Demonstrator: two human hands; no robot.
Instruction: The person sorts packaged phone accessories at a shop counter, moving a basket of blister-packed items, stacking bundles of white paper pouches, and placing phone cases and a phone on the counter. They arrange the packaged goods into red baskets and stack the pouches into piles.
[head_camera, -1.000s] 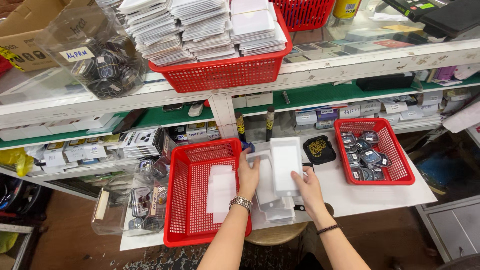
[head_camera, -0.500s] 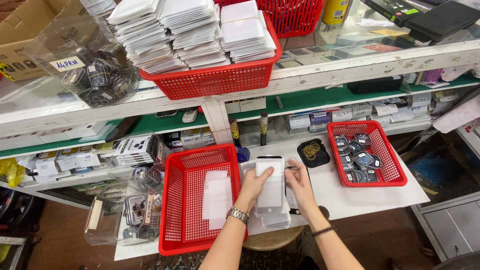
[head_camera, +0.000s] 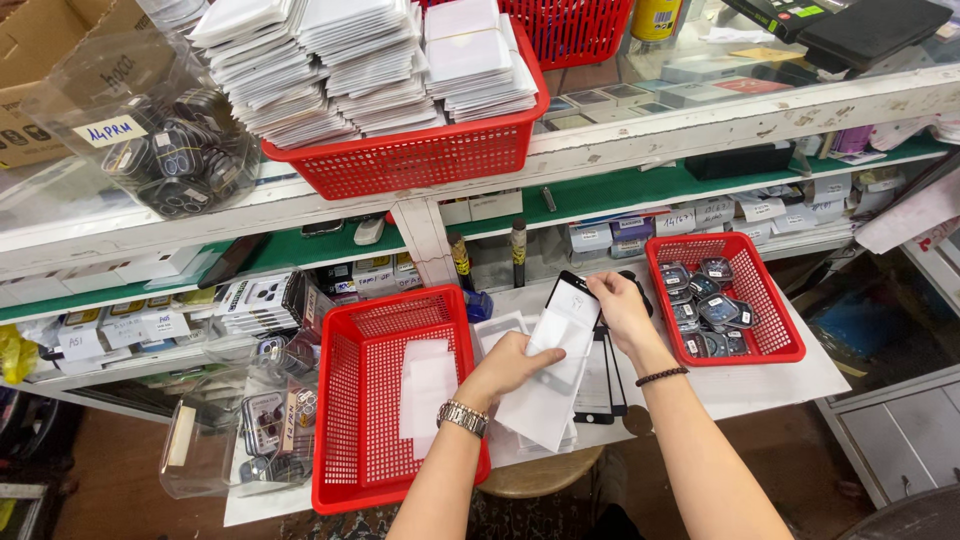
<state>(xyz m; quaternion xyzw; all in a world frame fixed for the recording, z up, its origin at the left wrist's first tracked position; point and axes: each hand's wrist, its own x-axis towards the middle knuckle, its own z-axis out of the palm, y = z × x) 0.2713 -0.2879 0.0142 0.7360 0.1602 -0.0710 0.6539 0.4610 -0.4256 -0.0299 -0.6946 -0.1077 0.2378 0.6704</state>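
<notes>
Right now both hands meet over the middle of the desk (head_camera: 800, 385), between two red baskets. The left hand (head_camera: 510, 362), with a metal watch at the wrist, has its fingers closed on a white sleeve (head_camera: 548, 385) that lies on a small pile of similar white sleeves. The right hand (head_camera: 622, 308), with a dark bead bracelet at the wrist, pinches the upper edge of a black-framed glass sheet (head_camera: 574, 298), which sticks partly out of the sleeve's top end. Two more black-framed sheets (head_camera: 600, 385) lie flat on the desk just right of the sleeve, under the right forearm.

The left basket (head_camera: 345, 400) holds a few white sleeves near its middle. The right basket (head_camera: 775, 310) holds small clear packets with dark round parts. Above, on a shelf, a third red basket (head_camera: 420, 160) is stacked high with white sleeves, and a clear bag (head_camera: 150, 130) of dark parts sits beside it to the left.
</notes>
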